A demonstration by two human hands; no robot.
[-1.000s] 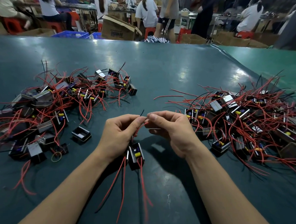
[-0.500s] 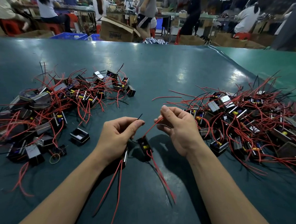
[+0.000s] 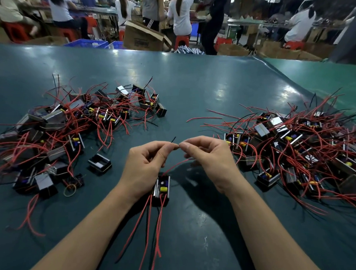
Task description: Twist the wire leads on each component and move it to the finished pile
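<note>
Since half a second ago the right hand (image 3: 210,164) is coming back to the left hand (image 3: 146,169), fingertips now meeting and pinching the wire leads (image 3: 174,146) between them. Both hands' fingers are curling tight on those tips. Hanging at six o'clock beneath the left palm is the component (image 3: 162,189), its long axis running twelve to six, red leads trailing down. Waiting at nine and three o'clock on the counter (image 3: 191,88) are the left pile (image 3: 73,128) and the right pile (image 3: 297,147), well clear; which is finished, I cannot tell.
</note>
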